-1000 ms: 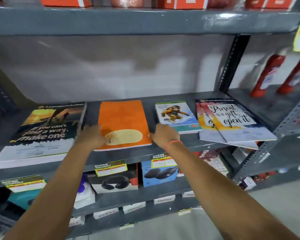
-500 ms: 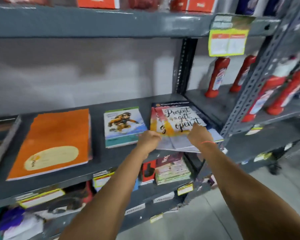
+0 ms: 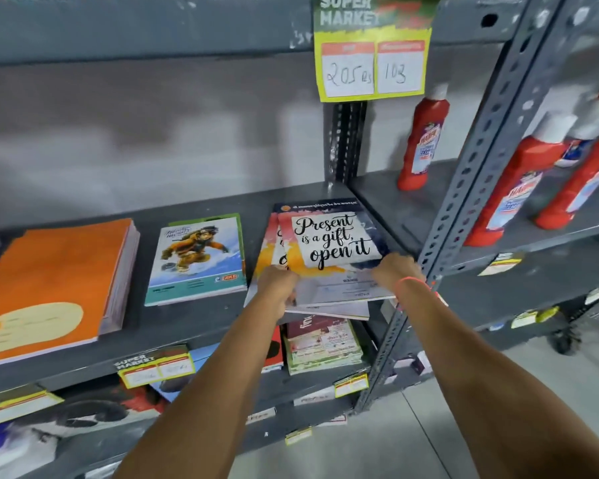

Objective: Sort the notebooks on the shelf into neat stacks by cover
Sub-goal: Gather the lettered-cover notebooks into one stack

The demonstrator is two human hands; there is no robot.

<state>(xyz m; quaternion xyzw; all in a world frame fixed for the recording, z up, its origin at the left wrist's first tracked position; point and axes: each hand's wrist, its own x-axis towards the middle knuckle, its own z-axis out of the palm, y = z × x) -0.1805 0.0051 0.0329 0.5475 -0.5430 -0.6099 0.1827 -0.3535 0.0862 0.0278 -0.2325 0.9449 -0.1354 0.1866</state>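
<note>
A fanned pile of "Present is a gift, open it" notebooks [image 3: 329, 243] lies at the right end of the grey shelf [image 3: 194, 323], overhanging its front edge. My left hand [image 3: 279, 283] grips the pile's lower left edge. My right hand [image 3: 395, 269] holds its lower right corner, beside the metal upright. Left of the pile sits a small stack with a cartoon character cover [image 3: 198, 261]. Further left is a thick orange notebook stack [image 3: 49, 288].
A perforated grey upright [image 3: 464, 188] stands just right of my right hand. Red bottles [image 3: 422, 140] fill the neighbouring shelf. A yellow price tag [image 3: 372, 69] hangs from the shelf above. Boxed goods and more notebooks [image 3: 322, 344] sit on the shelf below.
Both hands left the orange stack and moved right to the "Present is a gift" pile, now gripping its front edge. My view has followed to the right and closer.
</note>
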